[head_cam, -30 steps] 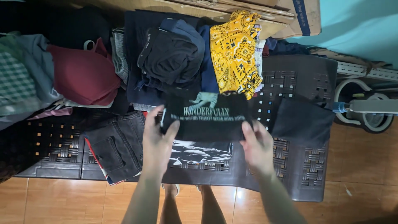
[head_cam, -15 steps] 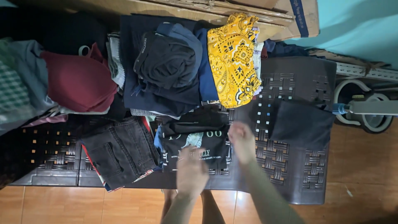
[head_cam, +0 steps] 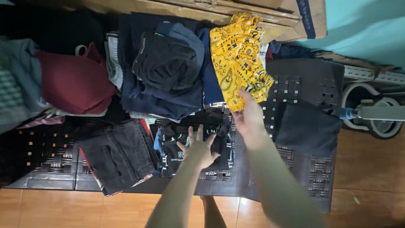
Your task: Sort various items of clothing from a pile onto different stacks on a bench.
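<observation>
Left hand (head_cam: pixel 198 147) rests flat, fingers spread, on the folded black printed shirt (head_cam: pixel 190 141) — just right of the dark jeans (head_cam: pixel 120 154) on the table (head_cam: pixel 295 84). Right hand (head_cam: pixel 249 116), fingers extended and gripping nothing, touches the yellow patterned cloth (head_cam: pixel 236 59).

Brown cardboard box (head_cam: pixel 295 17) with blue stripe at top edge

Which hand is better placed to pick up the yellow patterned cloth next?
Right. The right hand already reaches the lower edge of the yellow patterned cloth, while the left hand lies flat on the folded black printed shirt.
</observation>
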